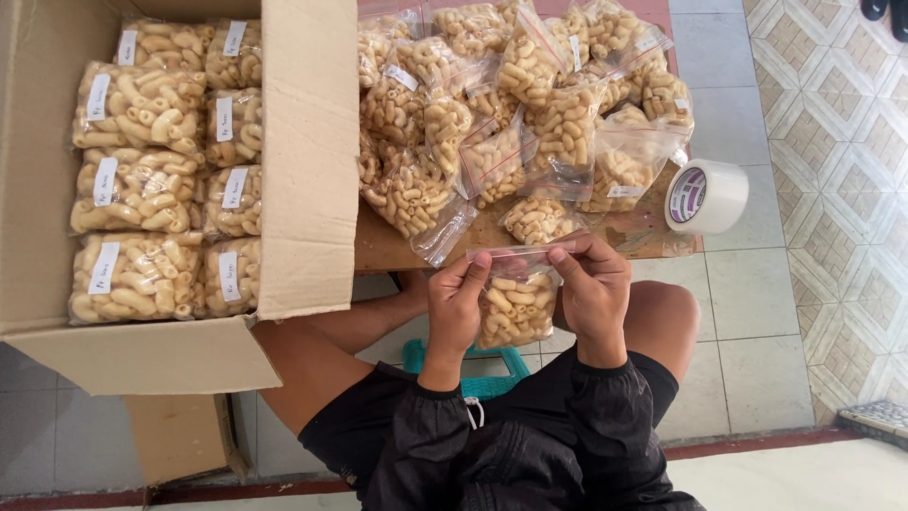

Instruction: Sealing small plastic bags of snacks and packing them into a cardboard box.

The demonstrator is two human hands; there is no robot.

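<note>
I hold a small clear zip bag of pale curled snack pieces (pixel 515 308) in front of me, above my lap. My left hand (pixel 456 301) pinches the left end of the bag's top strip. My right hand (pixel 594 286) pinches the right end of the same strip, thumbs pressed on the seal. The bag hangs down between both hands, over my knees and a teal stool (pixel 473 374).
A heap of filled snack bags (pixel 511 104) lies on a low wooden table (pixel 383 248). A roll of clear tape (pixel 705 197) sits at its right edge. An open cardboard box (pixel 303 142) on the left holds rows of labelled bags (pixel 156 170). Tiled floor lies around.
</note>
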